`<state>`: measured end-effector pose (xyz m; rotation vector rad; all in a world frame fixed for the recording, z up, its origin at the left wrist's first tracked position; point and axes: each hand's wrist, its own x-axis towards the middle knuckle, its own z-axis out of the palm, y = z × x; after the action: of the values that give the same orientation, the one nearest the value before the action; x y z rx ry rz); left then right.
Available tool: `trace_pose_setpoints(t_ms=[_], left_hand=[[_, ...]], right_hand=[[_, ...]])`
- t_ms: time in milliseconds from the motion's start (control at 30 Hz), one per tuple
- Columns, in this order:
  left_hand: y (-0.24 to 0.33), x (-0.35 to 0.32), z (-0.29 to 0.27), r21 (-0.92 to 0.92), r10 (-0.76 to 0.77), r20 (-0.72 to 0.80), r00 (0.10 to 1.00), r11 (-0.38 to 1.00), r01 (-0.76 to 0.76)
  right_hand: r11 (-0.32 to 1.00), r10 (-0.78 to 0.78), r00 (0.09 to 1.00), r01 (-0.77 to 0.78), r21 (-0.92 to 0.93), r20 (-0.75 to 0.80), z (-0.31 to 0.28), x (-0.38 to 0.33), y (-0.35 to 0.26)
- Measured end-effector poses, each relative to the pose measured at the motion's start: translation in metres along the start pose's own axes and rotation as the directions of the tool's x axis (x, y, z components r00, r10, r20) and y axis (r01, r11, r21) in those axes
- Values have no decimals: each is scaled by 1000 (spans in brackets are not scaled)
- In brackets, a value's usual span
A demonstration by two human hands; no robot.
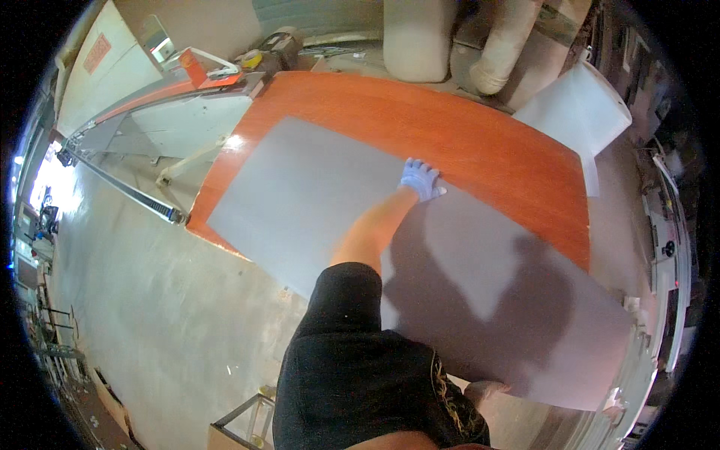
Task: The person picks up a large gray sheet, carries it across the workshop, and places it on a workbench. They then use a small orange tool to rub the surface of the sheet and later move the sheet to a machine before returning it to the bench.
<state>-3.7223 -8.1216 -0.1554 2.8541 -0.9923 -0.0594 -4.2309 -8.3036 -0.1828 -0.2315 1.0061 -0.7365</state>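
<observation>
A large smooth grey sheet (292,180) lies slantwise over a bigger orange-brown panel (517,172). Its near side and right end reach past the panel's edge. My left hand (420,180), in a light blue glove, lies palm down at the sheet's far edge, fingers stretched out over the orange surface. Below it, my bare forearm runs back to a black sleeve. Shadows fall across the sheet's right half. I cannot make out my right hand. A small dull shape (486,390) shows by the sheet's near edge, too unclear to name.
A long machine rail (127,187) runs at the left, with a white panel (105,60) behind it. Beyond the orange panel stand a pale rounded container (420,37) and a thick duct (506,49). A white curved sheet (577,112) stands at the far right. A metal frame (247,420) is near my body.
</observation>
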Motion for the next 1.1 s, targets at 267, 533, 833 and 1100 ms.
trace_pose_setpoints(t_ms=[267,533,833,1100], left_hand=[[-1,18,-62,-58,183,207,961,983,-174],[22,-51,-196,17,212,85,974,977,-214],[157,-89,-257,201,351,-241,905,930,-307],[441,-132,-254,57,626,-338,703,759,-648]], right_hand=[[996,-10,1000,7,-85,-27,7,11,5],[996,47,999,-47,-75,7,7,18,29],[901,208,969,-138,410,-131,-36,-7,33],[703,-22,999,-20,711,50,-228,33,-118]])
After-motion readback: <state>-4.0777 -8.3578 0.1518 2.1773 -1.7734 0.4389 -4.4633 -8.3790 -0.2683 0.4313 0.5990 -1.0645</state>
